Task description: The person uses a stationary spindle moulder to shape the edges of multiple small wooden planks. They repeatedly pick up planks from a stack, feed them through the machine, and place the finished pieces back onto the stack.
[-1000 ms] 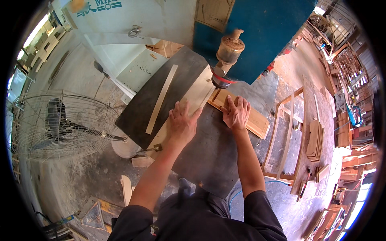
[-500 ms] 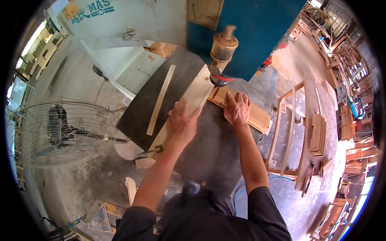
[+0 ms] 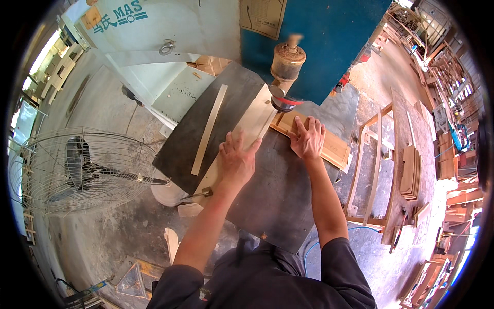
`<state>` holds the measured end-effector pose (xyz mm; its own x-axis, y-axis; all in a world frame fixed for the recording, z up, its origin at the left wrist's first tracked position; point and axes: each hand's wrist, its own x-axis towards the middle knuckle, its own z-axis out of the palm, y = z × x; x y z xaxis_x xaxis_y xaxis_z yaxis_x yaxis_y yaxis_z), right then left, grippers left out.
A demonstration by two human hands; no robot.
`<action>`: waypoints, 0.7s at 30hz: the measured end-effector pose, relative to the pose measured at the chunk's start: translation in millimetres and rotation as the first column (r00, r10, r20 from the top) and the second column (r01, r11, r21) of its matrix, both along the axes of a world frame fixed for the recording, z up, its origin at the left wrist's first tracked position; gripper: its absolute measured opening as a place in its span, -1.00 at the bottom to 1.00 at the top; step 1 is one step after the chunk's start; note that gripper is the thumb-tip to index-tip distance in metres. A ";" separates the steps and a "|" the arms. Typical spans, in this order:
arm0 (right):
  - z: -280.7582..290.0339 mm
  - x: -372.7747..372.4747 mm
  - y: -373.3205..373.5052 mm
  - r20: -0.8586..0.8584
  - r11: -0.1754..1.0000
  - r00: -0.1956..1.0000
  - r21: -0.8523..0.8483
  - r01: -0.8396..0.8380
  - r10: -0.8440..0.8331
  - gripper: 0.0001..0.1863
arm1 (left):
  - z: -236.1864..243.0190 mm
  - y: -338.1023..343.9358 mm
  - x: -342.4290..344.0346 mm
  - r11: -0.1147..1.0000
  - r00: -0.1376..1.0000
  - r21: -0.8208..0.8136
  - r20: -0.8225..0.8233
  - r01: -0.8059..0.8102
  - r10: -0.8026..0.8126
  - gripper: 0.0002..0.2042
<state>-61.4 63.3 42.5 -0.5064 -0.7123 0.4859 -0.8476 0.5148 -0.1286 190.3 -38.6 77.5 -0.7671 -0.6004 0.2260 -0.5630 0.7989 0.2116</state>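
A long pale wooden board [image 3: 256, 119] lies slantwise across the dark machine table [image 3: 270, 190]. My left hand [image 3: 238, 157] rests on its near edge, fingers spread and flat. To the right, a flat wooden panel [image 3: 333, 149] with a recessed face has its left end close to the board, below the machine's cutting head. My right hand [image 3: 307, 138] grips this panel from above, with bent fingers pressing on its face and the thumb to the left. Above the panel's left end hangs a dusty cylindrical spindle [image 3: 287, 62], with a red and black ring [image 3: 284, 104] at its lower end.
A narrow wood strip [image 3: 209, 129] lies on the table's left side. The white and blue machine body [image 3: 314, 46] rises behind. A wire-caged fan [image 3: 82, 170] stands left. On the right, a wooden workbench [image 3: 393, 180] carries stacked panels [image 3: 410, 172]; a blue hose [image 3: 309, 247] crosses the floor.
The whole view has shifted slightly. Both hands keep nearly the same places on the board and the panel.
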 end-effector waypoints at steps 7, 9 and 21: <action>1.3 -2.4 -2.2 0.004 1.000 1.000 -0.002 0.005 -0.005 -0.34 | -1.0 0.5 -0.1 1.000 1.000 0.002 0.018 -0.002 0.002 -0.45; 0.7 -4.2 -2.0 0.018 1.000 1.000 0.002 0.000 0.000 -0.33 | -1.3 0.5 -0.3 1.000 1.000 -0.003 0.024 -0.003 0.003 -0.45; 2.2 -6.8 -4.0 0.006 1.000 1.000 0.008 0.016 -0.016 -0.33 | -0.2 0.6 -1.0 1.000 1.000 -0.019 0.030 -0.006 0.007 -0.45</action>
<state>-68.2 59.3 44.8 -0.5209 -0.7077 0.4773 -0.8384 0.5294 -0.1300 189.3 -38.0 77.3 -0.7699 -0.6013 0.2138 -0.5740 0.7989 0.1795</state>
